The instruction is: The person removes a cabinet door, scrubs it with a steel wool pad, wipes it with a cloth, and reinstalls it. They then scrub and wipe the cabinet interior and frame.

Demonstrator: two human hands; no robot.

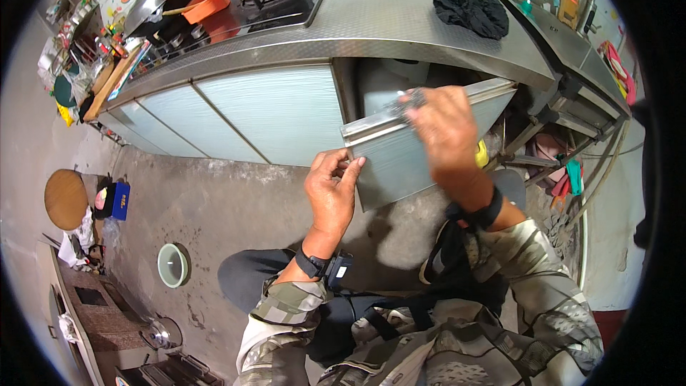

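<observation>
A cabinet door [412, 163] with a pale glass-like panel and metal frame hangs open under the steel counter. My left hand [332, 187] grips the edge of this door, thumb on its front face. Against the door's top rail [482, 91], my right hand [447, 126] presses a steel wool scrubber [411, 101]; the right hand is blurred. Behind the door the cabinet's inside [386, 83] shows partly, with a pale rounded object that I cannot make out.
A black cloth [470, 8] lies crumpled on the steel counter [375, 5]. A gas stove [284, 5] holds a pot, with an orange basin [206, 2] and wok nearby. On the concrete floor stands a green basin [172, 265]. A metal frame stand [563, 112] is at right.
</observation>
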